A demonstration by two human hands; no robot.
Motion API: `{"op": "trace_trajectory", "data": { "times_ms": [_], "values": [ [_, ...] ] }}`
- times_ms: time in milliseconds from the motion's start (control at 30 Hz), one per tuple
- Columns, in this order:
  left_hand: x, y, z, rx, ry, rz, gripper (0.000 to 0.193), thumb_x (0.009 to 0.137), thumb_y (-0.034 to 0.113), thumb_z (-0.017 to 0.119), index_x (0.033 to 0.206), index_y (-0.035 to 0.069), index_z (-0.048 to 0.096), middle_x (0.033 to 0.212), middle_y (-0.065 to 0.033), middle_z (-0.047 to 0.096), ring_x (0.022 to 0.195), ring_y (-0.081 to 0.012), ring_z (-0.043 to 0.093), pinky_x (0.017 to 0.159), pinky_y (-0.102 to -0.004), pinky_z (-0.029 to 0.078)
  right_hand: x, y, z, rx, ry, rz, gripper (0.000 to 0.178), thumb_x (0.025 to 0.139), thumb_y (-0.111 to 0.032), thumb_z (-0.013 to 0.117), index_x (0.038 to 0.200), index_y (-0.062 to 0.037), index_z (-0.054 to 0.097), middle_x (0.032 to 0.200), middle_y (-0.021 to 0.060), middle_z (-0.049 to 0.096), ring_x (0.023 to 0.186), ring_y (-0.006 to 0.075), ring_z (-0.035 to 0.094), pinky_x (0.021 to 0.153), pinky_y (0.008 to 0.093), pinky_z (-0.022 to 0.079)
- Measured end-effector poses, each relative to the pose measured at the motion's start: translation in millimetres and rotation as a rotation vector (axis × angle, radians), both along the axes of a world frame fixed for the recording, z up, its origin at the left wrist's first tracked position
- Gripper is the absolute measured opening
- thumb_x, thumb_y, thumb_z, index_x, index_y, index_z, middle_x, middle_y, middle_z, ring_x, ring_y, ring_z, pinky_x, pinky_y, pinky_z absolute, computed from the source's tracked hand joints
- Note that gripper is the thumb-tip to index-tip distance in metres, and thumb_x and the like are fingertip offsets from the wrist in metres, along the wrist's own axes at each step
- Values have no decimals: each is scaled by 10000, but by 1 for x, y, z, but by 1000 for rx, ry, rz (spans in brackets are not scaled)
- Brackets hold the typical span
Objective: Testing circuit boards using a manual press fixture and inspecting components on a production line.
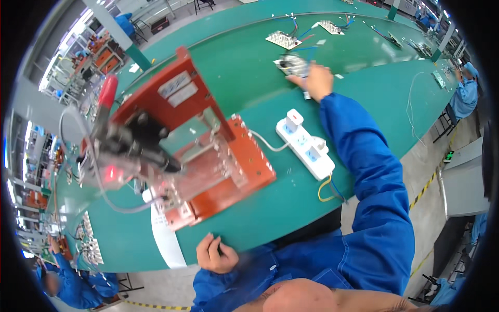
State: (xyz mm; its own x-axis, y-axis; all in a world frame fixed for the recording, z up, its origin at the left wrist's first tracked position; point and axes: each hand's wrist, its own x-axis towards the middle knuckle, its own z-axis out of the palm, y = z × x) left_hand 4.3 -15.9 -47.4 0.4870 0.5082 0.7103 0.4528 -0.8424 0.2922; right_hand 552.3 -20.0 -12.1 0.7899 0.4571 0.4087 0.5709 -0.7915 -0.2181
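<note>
Right hand (316, 82) is half open at the board (291, 66) on the belt (228, 67), can't tell if it's gripped; left hand (215, 256) is loosely curled by the table (260, 218) edge, contents unclear. Looks like pick-up, so next needs a firm edge hold.

The grip of your right hand (319, 80) is at the near end of a circuit board (291, 65), fingers touching it; whether they close on it cannot be told. Two further circuit boards with coloured wires (284, 40) lie beyond it. Your left hand (217, 254) rests half-curled at the near edge of the green surface (260, 218); its contents cannot be made out. Ahead of it stands a red fixture (200, 106) with a red-handled clamp (108, 91). A white power strip (305, 151) lies between the fixture and your right sleeve (364, 145).
</note>
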Motion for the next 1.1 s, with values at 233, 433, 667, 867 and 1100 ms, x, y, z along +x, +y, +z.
{"op": "trace_trajectory", "data": {
  "times_ms": [233, 433, 667, 867, 1100],
  "values": [
    [-10, -13, -16, -6, 14, 139, 168, 673, 48, 554, 791, -6, 661, 936, -193, 663, 806, -359, 657, 748, -414, 560, 77, 116, -21, 140, -178, 502, 500, 847, -392, 748, 1201, -42, 692, 1117, 177, 684, 1102, 346, 617, 917, 478, 507],
    [-2, -8, -19, -4, 11, 175, 170, 664, 84, 558, 775, 1, 657, 894, -185, 662, 787, -343, 659, 725, -404, 553, 138, 118, -22, -54, -162, 304, 599, 885, -503, 682, 1285, -59, 633, 1139, 200, 683, 1065, 382, 639, 921, 479, 504],
    [0, 1, -3, 76, 46, 60, 167, 660, 25, 542, 776, -3, 660, 883, -177, 664, 768, -342, 665, 718, -403, 565, 89, 121, -14, 327, -196, 830, 366, 879, -175, 572, 1197, -53, 705, 1010, 150, 706, 1003, 365, 629, 899, 481, 490],
    [4, -1, 5, 89, 4, 49, 166, 644, -11, 547, 764, 2, 661, 842, -169, 667, 729, -340, 674, 683, -394, 570, 60, 95, -26, -108, -97, 614, 336, 800, -101, 581, 1110, -47, 697, 1172, 154, 654, 1095, 366, 610, 912, 514, 495],
    [10, 1, 4, 71, -105, 30, 161, 650, -16, 566, 772, -4, 671, 845, -185, 673, 732, -352, 664, 660, -396, 551, 1, 29, -13, 56, -225, 444, 115, 914, -161, 636, 912, -47, 643, 959, 126, 625, 859, 360, 651, 716, 486, 526]
  ]
}}
